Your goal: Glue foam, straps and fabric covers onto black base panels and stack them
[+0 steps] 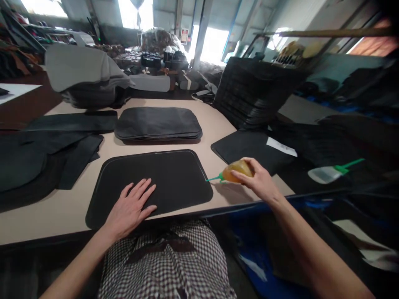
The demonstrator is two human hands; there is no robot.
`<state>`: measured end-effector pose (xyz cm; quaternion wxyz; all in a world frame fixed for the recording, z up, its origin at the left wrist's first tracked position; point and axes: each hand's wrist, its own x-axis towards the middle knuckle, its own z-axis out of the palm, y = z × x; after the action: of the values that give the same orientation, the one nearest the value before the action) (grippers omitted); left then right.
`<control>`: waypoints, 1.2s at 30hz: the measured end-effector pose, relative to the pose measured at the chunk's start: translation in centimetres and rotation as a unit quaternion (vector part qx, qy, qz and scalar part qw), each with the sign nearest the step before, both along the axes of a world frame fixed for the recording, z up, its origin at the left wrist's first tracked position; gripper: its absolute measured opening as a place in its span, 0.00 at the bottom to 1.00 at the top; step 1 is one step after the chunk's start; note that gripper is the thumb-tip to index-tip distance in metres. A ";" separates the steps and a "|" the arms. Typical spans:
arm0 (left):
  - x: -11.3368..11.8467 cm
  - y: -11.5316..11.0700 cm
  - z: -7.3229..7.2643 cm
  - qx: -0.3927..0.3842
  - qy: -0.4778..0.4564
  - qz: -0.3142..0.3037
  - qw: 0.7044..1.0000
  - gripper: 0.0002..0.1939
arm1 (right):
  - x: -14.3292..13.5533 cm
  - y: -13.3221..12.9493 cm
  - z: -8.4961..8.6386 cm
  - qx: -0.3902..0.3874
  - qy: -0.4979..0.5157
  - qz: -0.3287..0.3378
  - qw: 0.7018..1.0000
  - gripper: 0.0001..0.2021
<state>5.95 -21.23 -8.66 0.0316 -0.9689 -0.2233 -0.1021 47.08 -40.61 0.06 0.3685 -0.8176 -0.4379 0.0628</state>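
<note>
A black rounded panel (174, 178) lies flat on the table in front of me, with a thin pale line along parts of its border. My left hand (132, 207) rests on its lower left part, fingers spread. In my right hand (254, 178) is a squeeze bottle (238, 171) of amber liquid with a green nozzle. The bottle is tipped sideways, and its nozzle tip is at the panel's right edge; whether it touches cannot be made out. Behind the panel sits a stack of similar black panels (158, 122).
Black cut pieces (46, 162) lie at the left. At the right are a tall black stack (249, 89), a black sheet (246, 145) with a white label (281, 146), and a second bottle (324, 175) with a green nozzle. The table's front edge runs close before my lap.
</note>
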 end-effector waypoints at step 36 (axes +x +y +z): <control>-9.7 8.2 6.2 -0.280 -0.090 0.113 0.949 0.35 | -29.8 14.3 -4.9 0.092 0.143 0.329 0.929 0.23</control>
<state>-3.72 -13.01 -2.44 -0.2501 -0.8938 -0.3530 -0.1182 17.27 -26.26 -4.84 0.4598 -0.5722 -0.6290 0.2560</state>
